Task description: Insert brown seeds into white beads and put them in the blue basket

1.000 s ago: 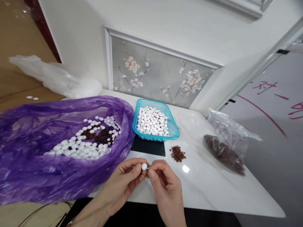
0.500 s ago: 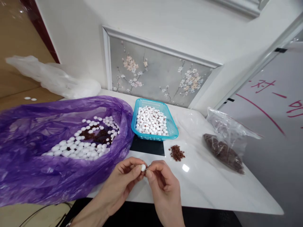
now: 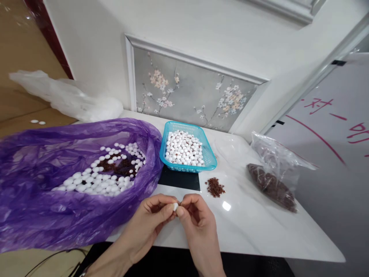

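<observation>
Between thumb and fingers my left hand (image 3: 148,219) pinches a small white bead (image 3: 175,207). My right hand (image 3: 198,223) is closed right beside it, its fingertips against the bead's right side; a small brown piece shows at those fingertips, partly hidden. Just beyond the hands lies a loose pile of small reddish-brown pieces (image 3: 215,187). A blue plastic basket (image 3: 212,161) full of white beads with some brown bits among them stands farther back. To the left, an open purple bag (image 3: 150,154) holds many white beads and a dark brown heap.
On the white table (image 3: 245,227), a clear zip bag of brown pieces (image 3: 271,186) lies at the right. A black patch (image 3: 179,179) is in front of the basket. Crumpled white plastic (image 3: 83,104) and two loose beads (image 3: 38,122) are at the back left.
The fingertips of my right hand have closed up to the bead, which now shows less between the two hands. The basket and bags have stayed in place.
</observation>
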